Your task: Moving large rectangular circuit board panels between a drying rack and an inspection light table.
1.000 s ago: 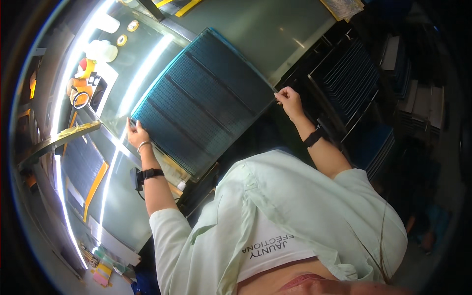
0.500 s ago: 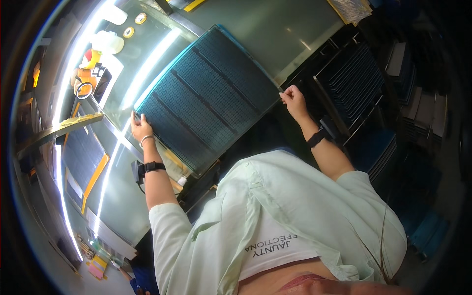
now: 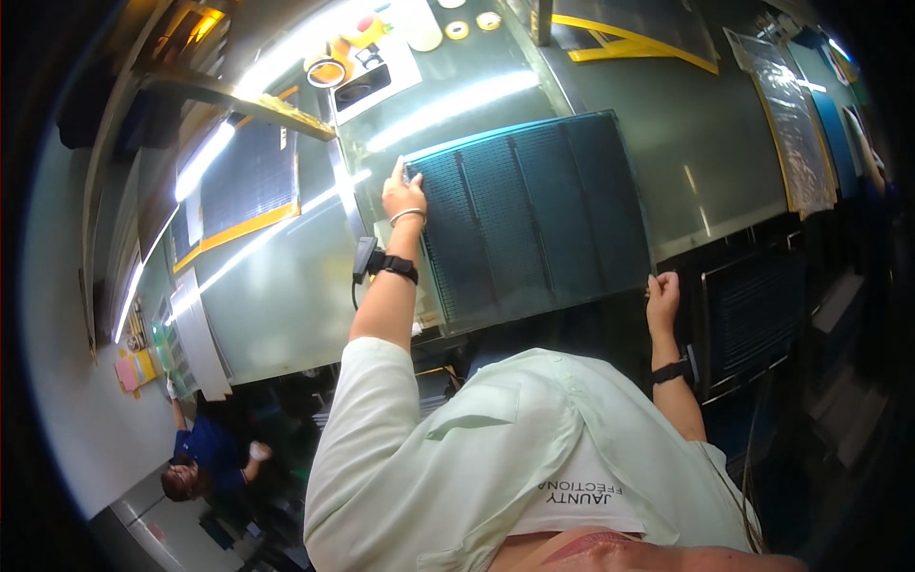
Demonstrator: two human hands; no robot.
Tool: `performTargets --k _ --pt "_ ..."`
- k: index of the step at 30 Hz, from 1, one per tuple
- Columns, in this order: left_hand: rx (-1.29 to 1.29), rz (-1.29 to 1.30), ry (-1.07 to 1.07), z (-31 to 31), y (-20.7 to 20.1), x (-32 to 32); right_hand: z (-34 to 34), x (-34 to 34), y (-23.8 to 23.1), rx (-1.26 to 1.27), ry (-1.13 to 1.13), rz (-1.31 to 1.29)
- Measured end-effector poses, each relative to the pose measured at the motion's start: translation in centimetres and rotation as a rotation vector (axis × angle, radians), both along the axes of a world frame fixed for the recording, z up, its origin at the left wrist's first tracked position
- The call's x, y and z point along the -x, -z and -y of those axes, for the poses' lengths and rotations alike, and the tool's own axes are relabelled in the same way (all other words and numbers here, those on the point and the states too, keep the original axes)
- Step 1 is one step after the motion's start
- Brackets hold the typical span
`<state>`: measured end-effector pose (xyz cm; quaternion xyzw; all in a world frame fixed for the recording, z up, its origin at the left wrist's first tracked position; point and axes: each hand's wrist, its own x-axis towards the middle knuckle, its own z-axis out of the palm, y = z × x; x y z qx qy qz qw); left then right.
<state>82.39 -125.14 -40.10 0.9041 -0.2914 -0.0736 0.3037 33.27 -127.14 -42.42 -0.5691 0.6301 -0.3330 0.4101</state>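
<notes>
Workbench: grey metal bench top (image 3: 286, 286) with a glossy finish runs from the lower left to the upper right of the frame; strip-light reflections cross it.
Main item: large dark teal ribbed panel (image 3: 534, 224), rectangular, with fine parallel slats split into four sections by lengthwise bars. It lies flat at the centre of the frame, with its near edge at the bench edge.
Left hand (image 3: 402, 195): rests on the panel's left edge, centre-left of the frame. Index finger points up; the other fingers curl loosely against the edge. A thin bangle and a black wristband (image 3: 393, 266) sit on the wrist.
Right hand (image 3: 661, 294): at the panel's lower right corner, right of centre. Fingers are pinched narrow on the corner; whether they grip the corner or only touch it cannot be determined. A black watch (image 3: 672, 371) is on the wrist.
Second panel: similar dark slatted panel (image 3: 250, 176) on a yellow-edged backing, upper left of the frame, well apart from the main item.
Upper edge: roll of tape (image 3: 326, 72), white sheet (image 3: 396, 57) and two small round discs (image 3: 474, 24).
Upper right: clear plastic sheet (image 3: 791, 119) on a yellow-edged board.
Lower right: dark rack (image 3: 753, 315) holding slatted pieces, below the bench edge.
Lower left: another person (image 3: 205, 462) in a blue top, far from the bench.
</notes>
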Motion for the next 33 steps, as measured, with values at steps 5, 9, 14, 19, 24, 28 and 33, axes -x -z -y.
performTargets --k 5,9,14,19,24,28,33 --pt "-0.001 0.064 -0.008 0.7 0.5 -0.5 0.0 0.0 0.3 -0.029 -0.009 0.003" --pt "-0.062 0.052 -0.025 1.1 0.4 -0.4 0.0 -0.4 -0.8 -0.022 -0.028 -0.032" --pt "-0.12 0.068 -0.015 1.3 0.4 -0.4 -0.1 -0.4 -0.8 -0.008 -0.042 -0.048" --pt "-0.079 0.023 0.031 1.1 1.5 -1.3 0.1 0.2 -0.4 -0.027 -0.01 -0.059" --pt "-0.11 0.063 0.044 1.0 1.5 -1.8 0.1 -0.1 0.1 0.025 0.018 -0.094" --pt "-0.096 0.043 0.059 1.0 0.9 -1.4 0.2 -0.2 -0.3 -0.01 0.024 -0.053" --pt "-0.104 0.057 0.036 1.0 1.6 -0.9 1.7 -1.0 -1.7 0.044 0.087 -0.142"
